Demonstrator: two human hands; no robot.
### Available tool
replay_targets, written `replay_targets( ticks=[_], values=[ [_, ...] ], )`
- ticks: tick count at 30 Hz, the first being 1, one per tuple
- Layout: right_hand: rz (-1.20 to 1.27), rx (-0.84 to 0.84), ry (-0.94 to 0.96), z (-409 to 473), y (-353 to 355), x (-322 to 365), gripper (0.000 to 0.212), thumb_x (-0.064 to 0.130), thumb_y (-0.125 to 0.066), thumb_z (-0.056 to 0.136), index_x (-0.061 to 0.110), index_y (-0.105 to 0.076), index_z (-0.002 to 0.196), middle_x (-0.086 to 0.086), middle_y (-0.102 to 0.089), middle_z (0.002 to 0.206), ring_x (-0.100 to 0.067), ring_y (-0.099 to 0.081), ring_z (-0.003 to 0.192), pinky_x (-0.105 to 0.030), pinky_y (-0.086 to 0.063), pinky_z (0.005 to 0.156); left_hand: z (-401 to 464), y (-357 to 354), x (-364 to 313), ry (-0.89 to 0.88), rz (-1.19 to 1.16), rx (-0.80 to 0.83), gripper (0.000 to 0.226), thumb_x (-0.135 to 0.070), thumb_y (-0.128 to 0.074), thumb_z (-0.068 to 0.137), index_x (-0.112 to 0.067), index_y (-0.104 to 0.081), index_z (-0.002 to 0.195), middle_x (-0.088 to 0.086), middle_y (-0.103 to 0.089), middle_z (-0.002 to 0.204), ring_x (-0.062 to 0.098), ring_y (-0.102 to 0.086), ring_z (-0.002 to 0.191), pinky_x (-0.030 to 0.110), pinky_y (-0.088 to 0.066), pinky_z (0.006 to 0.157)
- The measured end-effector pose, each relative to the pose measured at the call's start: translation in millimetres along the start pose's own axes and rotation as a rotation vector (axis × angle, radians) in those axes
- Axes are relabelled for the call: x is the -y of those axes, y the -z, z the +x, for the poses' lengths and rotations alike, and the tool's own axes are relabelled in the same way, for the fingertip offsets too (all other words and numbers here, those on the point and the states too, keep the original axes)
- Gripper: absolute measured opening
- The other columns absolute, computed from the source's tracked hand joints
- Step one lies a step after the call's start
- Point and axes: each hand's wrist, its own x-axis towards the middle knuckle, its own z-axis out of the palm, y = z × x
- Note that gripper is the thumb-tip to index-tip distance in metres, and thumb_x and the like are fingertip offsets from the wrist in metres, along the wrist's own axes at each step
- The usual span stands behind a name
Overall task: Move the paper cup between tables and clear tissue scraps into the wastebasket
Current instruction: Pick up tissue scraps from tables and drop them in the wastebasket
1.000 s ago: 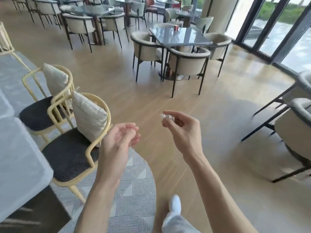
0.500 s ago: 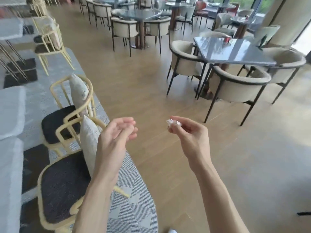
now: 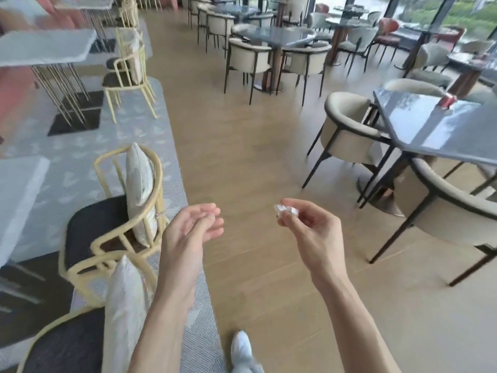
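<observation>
Right hand (image 3: 309, 227) pinches tissue scrap (image 3: 285, 210) at fingertips; left hand (image 3: 188, 238) loosely open, empty. Risk: light pinch slips (no wastebasket visible), scrap falls on floor (image 3: 255, 157).

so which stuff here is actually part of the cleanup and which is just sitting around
Part of the job:
- tissue scrap, pinched in the right hand
- left hand, holding nothing
No wastebasket or paper cup is in view.

Just lying about:
- yellow chair with cushion
- grey table with a red item
- patterned rug
</observation>
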Motion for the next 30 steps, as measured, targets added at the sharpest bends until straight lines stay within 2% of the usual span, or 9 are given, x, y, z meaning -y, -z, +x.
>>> replay_targets(
  ticks=[5,10,15,20,26,30],
  values=[
    [-0.029,-0.058,0.023,136.9,-25.8,22.2,0.006,0.023,-0.076,0.093,0.028,-0.080,0.094,0.007,-0.077,0.073,0.001,-0.073,0.075,-0.003,-0.043,0.064,137.3,-45.4,-33.2,-0.054,-0.029,-0.015,0.014,0.003,-0.055,0.101,0.000,-0.069,0.101,0.019,-0.071,0.111,0.027,-0.072,0.097,0.037,-0.061,0.088],
    [0.004,-0.082,0.019,245.4,-51.8,29.7,0.009,0.021,-0.076,0.092,0.029,-0.080,0.093,0.008,-0.077,0.074,0.002,-0.073,0.075,-0.001,-0.042,0.063,234.7,-85.1,-46.1,-0.056,-0.027,-0.008,0.017,0.002,-0.056,0.100,-0.004,-0.071,0.097,0.015,-0.073,0.108,0.026,-0.073,0.096,0.039,-0.059,0.088],
    [0.023,-0.015,-0.016,352.3,-84.3,12.4,0.009,0.019,-0.075,0.094,0.027,-0.080,0.096,0.006,-0.078,0.075,0.000,-0.074,0.077,-0.003,-0.045,0.064,332.1,-125.4,-33.8,-0.035,0.001,-0.008,0.017,0.002,-0.057,0.100,-0.005,-0.072,0.098,0.016,-0.075,0.110,0.028,-0.074,0.099,0.037,-0.060,0.088],
    [0.068,0.041,-0.010,498.9,-128.2,-1.6,0.011,0.018,-0.075,0.094,0.027,-0.080,0.095,0.005,-0.078,0.076,-0.006,-0.075,0.078,-0.004,-0.046,0.066,463.5,-174.5,-27.3,-0.081,0.026,-0.060,0.017,0.002,-0.057,0.100,-0.006,-0.072,0.098,0.015,-0.074,0.110,0.027,-0.074,0.098,0.038,-0.059,0.088],
    [0.172,0.102,0.025,676.3,-193.5,28.4,0.009,0.018,-0.076,0.093,0.026,-0.079,0.096,0.002,-0.078,0.076,-0.005,-0.075,0.077,-0.003,-0.046,0.067,626.2,-215.4,-58.9,-0.179,-0.012,-0.163,0.018,0.002,-0.057,0.099,-0.006,-0.072,0.097,0.016,-0.075,0.106,0.026,-0.074,0.095,0.031,-0.061,0.081],
    [0.171,0.210,0.029,752.3,-244.4,40.4,0.007,0.019,-0.076,0.093,0.025,-0.079,0.094,0.003,-0.078,0.077,-0.009,-0.076,0.077,-0.005,-0.047,0.068,704.3,-218.9,-69.9,-0.202,-0.030,-0.249,0.019,0.002,-0.056,0.100,-0.007,-0.073,0.096,0.014,-0.076,0.103,0.027,-0.075,0.094,0.029,-0.061,0.079]
  ],
)
